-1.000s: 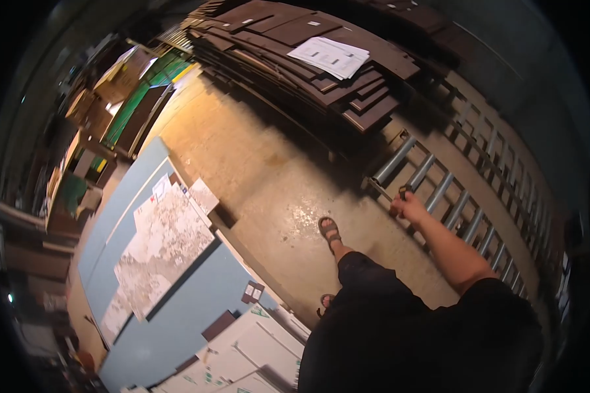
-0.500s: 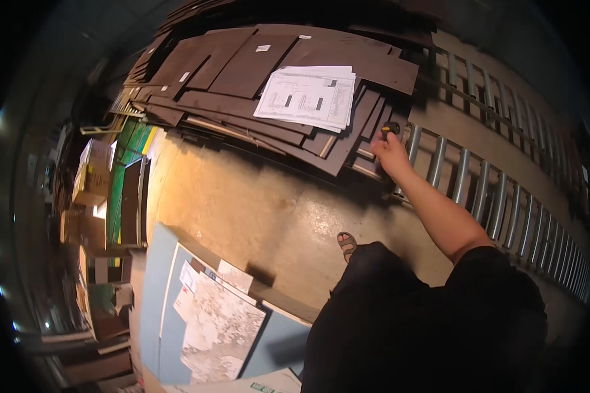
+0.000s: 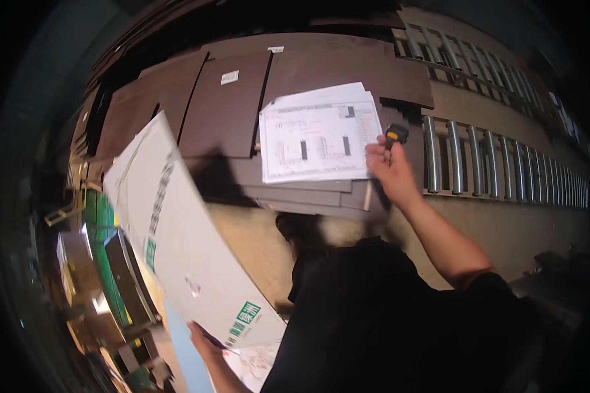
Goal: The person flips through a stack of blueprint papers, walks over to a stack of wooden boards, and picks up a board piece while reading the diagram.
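Note:
My right hand [image 3: 392,171] is at the right edge of a stack of printed drawing sheets [image 3: 318,141], its fingers loosely stretched over the paper's margin. A small black scanner with a yellow button [image 3: 396,134] sits on one finger. The sheets lie on dark brown panels [image 3: 226,108]. At lower left my left hand [image 3: 206,347] is closed at the edge of a large white sheet with green print [image 3: 200,252], which stands tilted up beside me. A slim dark thing [image 3: 208,335] shows at that hand; I cannot tell its kind. The left fingertips are mostly hidden.
Metal roller conveyors [image 3: 475,160] run along the right side. Cardboard boxes [image 3: 82,268] and a green surface [image 3: 98,219] are at the left. A pale blue board [image 3: 185,350] lies below the white sheet. My black clothing [image 3: 380,314] covers the lower middle.
The white sheet has risen from the bottom edge to a tilted position at left, and my left hand has come into view. My right hand has moved to the paper stack; the panels appear closer.

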The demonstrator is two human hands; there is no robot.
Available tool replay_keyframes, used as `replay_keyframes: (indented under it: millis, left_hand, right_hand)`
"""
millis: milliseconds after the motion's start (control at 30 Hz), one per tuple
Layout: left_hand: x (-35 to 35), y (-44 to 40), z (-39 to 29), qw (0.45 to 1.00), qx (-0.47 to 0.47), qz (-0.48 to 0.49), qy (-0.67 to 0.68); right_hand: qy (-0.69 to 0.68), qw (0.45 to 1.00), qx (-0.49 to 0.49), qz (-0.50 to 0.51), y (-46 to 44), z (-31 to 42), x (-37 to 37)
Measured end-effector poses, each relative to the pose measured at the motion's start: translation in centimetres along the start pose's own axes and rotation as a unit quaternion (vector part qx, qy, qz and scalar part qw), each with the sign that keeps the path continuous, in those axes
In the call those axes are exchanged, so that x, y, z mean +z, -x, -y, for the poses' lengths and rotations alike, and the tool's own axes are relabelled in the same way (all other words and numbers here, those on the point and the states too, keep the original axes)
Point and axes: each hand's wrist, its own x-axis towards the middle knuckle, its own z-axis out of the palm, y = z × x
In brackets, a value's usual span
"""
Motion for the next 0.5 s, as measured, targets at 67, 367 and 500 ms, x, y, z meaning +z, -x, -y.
replay_keyframes:
  millis: [67,367,500]
  left_hand:
    - [2.2,-12.2,-5.7,0.993,0.025,0.101,-0.058]
    - [20.5,-35.0,-22.2,0.911,-0.034,0.300,-0.282]
    - [25.1,-37.7,-22.9,0.895,0.004,0.337,-0.293]
  right_hand:
    - [0.033,0.999,-0.001,-0.023,0.3,-0.8,4.0]
    - [0.310,0.882,-0.056,-0.350,5.1,-1.9,4.9]
    - [0.231,0.884,0.008,-0.407,7.3,-3.8,3.5]
